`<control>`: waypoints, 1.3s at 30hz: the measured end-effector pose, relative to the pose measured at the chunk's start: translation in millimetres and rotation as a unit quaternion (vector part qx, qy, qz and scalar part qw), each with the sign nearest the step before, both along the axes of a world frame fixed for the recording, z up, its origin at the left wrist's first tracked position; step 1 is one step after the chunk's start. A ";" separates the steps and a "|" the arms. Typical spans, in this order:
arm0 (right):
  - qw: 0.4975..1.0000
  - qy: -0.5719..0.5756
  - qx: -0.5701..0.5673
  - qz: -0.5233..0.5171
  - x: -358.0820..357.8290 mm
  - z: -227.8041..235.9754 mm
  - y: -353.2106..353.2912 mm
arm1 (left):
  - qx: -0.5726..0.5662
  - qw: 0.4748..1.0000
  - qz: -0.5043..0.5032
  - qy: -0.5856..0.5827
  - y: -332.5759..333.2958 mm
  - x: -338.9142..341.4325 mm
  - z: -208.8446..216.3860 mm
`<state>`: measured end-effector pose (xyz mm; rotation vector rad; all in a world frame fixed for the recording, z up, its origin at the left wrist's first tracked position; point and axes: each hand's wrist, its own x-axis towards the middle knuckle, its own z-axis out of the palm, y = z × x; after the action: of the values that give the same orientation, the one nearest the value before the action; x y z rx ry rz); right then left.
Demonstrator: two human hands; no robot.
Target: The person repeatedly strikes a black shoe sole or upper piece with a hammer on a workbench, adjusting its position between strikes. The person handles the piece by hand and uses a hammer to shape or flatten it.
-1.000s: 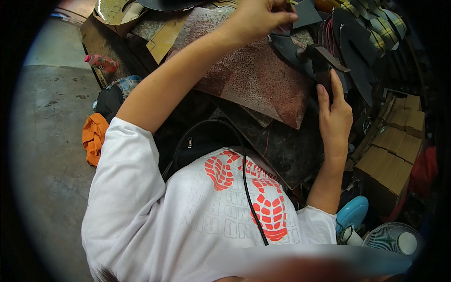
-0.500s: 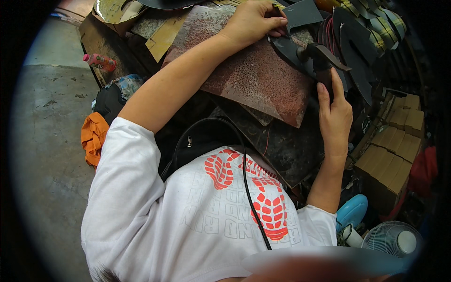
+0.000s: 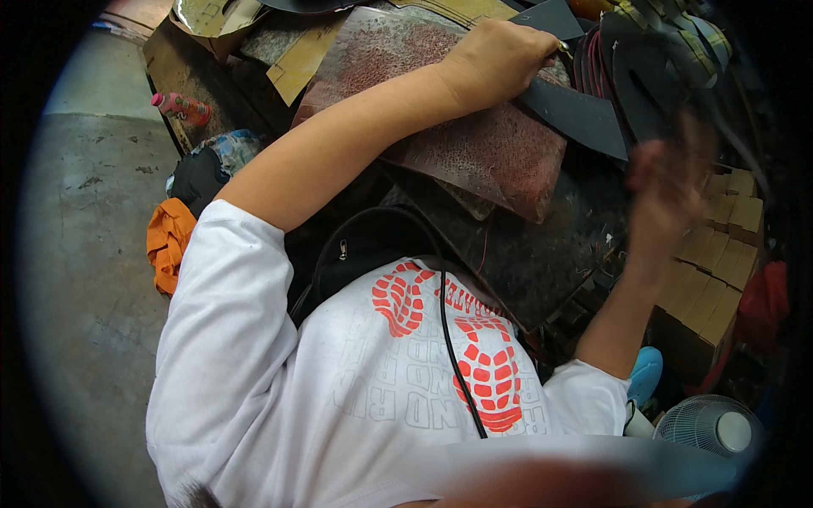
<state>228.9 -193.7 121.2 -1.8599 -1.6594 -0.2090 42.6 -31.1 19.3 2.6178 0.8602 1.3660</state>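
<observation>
Here's the left hand (image 3: 500, 63), fingers curled in tight — what they grip, I can't tell! Just right of it and lower, a curved dark piece (image 3: 580, 118) overlaps a reddish board (image 3: 483, 165). The right hand (image 3: 673, 178) blurs, its hold unreadable — brown boxes (image 3: 699, 271) below it, contents hidden. Far left of both hands, a pink bottle (image 3: 186, 110).
</observation>
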 end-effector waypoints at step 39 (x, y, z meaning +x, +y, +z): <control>0.974 0.180 -0.116 0.077 4.5 -33.3 3.1 | 0.016 0.999 -0.016 -0.045 -8.8 2.5 -3.8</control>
<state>233.4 -190.7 87.9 -1.7905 -1.6105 0.3821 45.0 -39.9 15.5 2.5581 0.7888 1.4889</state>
